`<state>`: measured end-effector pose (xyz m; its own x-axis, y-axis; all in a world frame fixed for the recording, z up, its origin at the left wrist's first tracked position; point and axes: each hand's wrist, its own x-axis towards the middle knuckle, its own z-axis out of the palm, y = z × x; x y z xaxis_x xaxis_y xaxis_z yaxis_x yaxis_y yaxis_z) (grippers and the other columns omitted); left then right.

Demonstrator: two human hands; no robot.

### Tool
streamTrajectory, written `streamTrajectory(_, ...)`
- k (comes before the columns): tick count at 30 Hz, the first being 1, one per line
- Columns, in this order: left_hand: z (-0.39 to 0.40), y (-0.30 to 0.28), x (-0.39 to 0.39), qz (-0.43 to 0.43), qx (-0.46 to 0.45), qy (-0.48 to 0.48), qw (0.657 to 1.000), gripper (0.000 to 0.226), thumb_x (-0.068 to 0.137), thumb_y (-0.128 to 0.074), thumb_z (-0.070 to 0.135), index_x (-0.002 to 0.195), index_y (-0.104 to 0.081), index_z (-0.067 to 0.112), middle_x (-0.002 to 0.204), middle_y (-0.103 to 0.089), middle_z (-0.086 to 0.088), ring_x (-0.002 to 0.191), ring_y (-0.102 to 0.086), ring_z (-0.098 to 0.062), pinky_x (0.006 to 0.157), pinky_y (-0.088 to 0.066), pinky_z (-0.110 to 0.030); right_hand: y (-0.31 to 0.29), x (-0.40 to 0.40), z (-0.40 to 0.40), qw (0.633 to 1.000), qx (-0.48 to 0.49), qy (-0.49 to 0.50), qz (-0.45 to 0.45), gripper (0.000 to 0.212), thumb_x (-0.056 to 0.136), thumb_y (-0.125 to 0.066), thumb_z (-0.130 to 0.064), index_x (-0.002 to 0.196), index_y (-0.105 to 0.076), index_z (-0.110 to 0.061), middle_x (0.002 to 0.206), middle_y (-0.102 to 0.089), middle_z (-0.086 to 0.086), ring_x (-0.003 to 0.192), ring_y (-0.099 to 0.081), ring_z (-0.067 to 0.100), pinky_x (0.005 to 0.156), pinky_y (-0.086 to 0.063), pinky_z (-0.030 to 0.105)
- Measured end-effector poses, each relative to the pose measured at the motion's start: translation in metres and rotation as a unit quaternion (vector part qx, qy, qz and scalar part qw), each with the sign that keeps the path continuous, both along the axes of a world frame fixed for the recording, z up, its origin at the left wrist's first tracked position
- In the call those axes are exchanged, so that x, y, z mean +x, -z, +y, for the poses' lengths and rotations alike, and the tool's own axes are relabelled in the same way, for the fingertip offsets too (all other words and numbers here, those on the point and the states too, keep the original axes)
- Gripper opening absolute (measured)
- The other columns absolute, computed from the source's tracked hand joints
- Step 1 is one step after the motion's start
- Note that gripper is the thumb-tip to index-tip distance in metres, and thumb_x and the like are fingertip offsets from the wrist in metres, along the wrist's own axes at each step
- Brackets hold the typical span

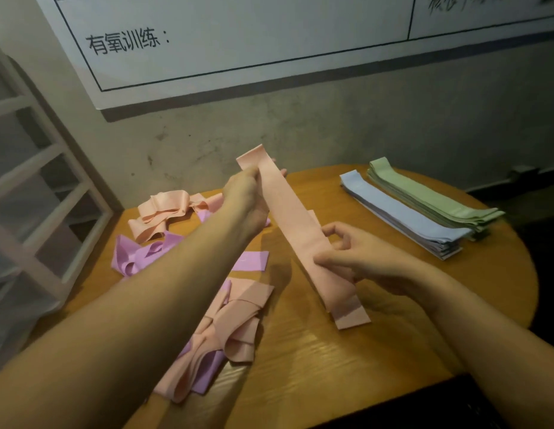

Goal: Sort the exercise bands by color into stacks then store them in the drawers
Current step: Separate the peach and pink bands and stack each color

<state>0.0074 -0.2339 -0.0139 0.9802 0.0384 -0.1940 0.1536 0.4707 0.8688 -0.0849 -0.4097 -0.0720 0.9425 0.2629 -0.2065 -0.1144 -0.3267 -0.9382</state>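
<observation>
On the table (378, 351), two sorted stacks (424, 218).

Stacks (424, 209) right, loose bands (164, 239) left

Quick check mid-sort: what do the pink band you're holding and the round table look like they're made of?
The long peach-pink exercise band, stretched between the left hand and right hand, looks like thin, matte latex or rubber sheet: it drapes and creases softly, though fabric can't be ruled out. The round table looks like wood or wood-look laminate: grain lines under a glossy sheen.
</observation>
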Motion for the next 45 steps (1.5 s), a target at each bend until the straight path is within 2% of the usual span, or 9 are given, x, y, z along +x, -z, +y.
streamTrajectory(6, -0.020, 0.028, 0.013, -0.010, 0.051, 0.006, 0.999, 0.034, 0.097, -0.052, 0.002, 0.130, -0.053, 0.012, 0.106, -0.075, -0.012, 0.077, -0.075, -0.022, 0.069, -0.059, -0.039, 0.021, -0.016, -0.003, 0.998, -0.043, 0.052, 0.008, 0.016, 0.094, -0.067, -0.032, 0.104, -0.062, -0.021, 0.101, -0.069, -0.002, 0.090, -0.068, 0.010, 0.072, -0.056, 0.024)
streamTrajectory(9, -0.028, 0.047, 0.015, -0.007, 0.072, 0.013, 0.997, 0.036, 0.097, -0.054, 0.002, 0.129, -0.046, 0.018, 0.103, -0.076, -0.010, 0.080, -0.075, -0.025, 0.072, -0.061, -0.041, 0.037, -0.016, -0.005, 0.991, -0.109, 0.074, -0.037, 0.020, 0.092, -0.068, -0.032, 0.094, -0.065, -0.013, 0.084, -0.065, -0.003, 0.077, -0.060, 0.009, 0.069, -0.049, 0.025)
streamTrajectory(12, -0.033, 0.065, 0.021, 0.014, 0.111, 0.027, 0.993, 0.024, 0.104, -0.047, 0.013, 0.127, -0.047, 0.017, 0.100, -0.075, -0.011, 0.075, -0.076, -0.023, 0.068, -0.062, -0.038, 0.050, -0.012, -0.011, 0.966, -0.235, 0.047, -0.099, 0.021, 0.089, -0.069, -0.039, 0.088, -0.068, -0.018, 0.082, -0.064, -0.004, 0.080, -0.060, 0.014, 0.071, -0.050, 0.032)
streamTrajectory(16, -0.040, 0.080, 0.035, 0.021, 0.182, 0.031, 0.983, 0.022, 0.106, -0.047, 0.028, 0.125, -0.049, 0.018, 0.107, -0.072, -0.014, 0.087, -0.075, -0.027, 0.080, -0.061, -0.046, 0.059, -0.008, -0.023, 0.934, -0.310, 0.024, -0.175, 0.026, 0.083, -0.072, -0.049, 0.076, -0.058, -0.028, 0.082, -0.055, -0.009, 0.083, -0.048, 0.010, 0.067, -0.038, 0.028)
streamTrajectory(22, -0.052, 0.091, 0.050, 0.041, 0.242, 0.030, 0.969, 0.017, 0.103, -0.051, 0.025, 0.119, -0.055, 0.019, 0.111, -0.067, -0.011, 0.093, -0.068, -0.024, 0.074, -0.058, -0.037, 0.071, -0.006, -0.038, 0.934, -0.268, 0.038, -0.232, 0.034, 0.079, -0.076, -0.052, 0.099, -0.052, -0.037, 0.087, -0.054, -0.016, 0.087, -0.049, 0.002, 0.068, -0.038, 0.019)
streamTrajectory(30, -0.052, 0.102, 0.069, -0.009, 0.400, 0.030, 0.916, 0.015, 0.100, -0.056, 0.025, 0.114, -0.062, 0.023, 0.099, -0.064, 0.000, 0.079, -0.059, -0.011, 0.062, -0.048, -0.025, 0.082, -0.003, -0.040, 0.942, -0.214, 0.036, -0.255, 0.011, 0.085, -0.068, -0.047, 0.086, -0.060, -0.040, 0.084, -0.059, -0.017, 0.090, -0.053, -0.001, 0.071, -0.041, 0.018)
streamTrajectory(38, -0.040, 0.118, 0.079, -0.070, 0.544, 0.041, 0.835, 0.032, 0.101, -0.051, 0.018, 0.132, -0.060, 0.023, 0.134, -0.060, -0.007, 0.115, -0.061, -0.022, 0.088, -0.052, -0.029, 0.082, -0.003, -0.042, 0.946, -0.206, 0.027, -0.248, 0.008, 0.088, -0.067, -0.045, 0.089, -0.063, -0.039, 0.087, -0.061, -0.019, 0.094, -0.053, -0.001, 0.073, -0.042, 0.019)
streamTrajectory(43, -0.039, 0.113, 0.064, -0.069, 0.552, 0.062, 0.829, 0.040, 0.102, -0.049, 0.020, 0.142, -0.053, 0.023, 0.141, -0.055, -0.005, 0.085, -0.058, -0.008, 0.060, -0.042, -0.016, 0.089, 0.004, -0.043, 0.933, -0.244, 0.080, -0.253, 0.029, 0.093, -0.061, -0.043, 0.122, -0.060, -0.041, 0.110, -0.059, -0.025, 0.109, -0.045, 0.001, 0.097, -0.039, 0.030)
streamTrajectory(45, -0.038, 0.111, 0.051, -0.070, 0.547, 0.070, 0.831, 0.040, 0.102, -0.049, 0.021, 0.142, -0.052, 0.023, 0.125, -0.060, 0.002, 0.072, -0.052, -0.003, 0.056, -0.038, -0.013, 0.087, 0.004, -0.042, 0.931, -0.261, 0.087, -0.241, 0.039, 0.095, -0.057, -0.045, 0.134, -0.054, -0.041, 0.123, -0.058, -0.022, 0.120, -0.042, 0.004, 0.106, -0.035, 0.034)
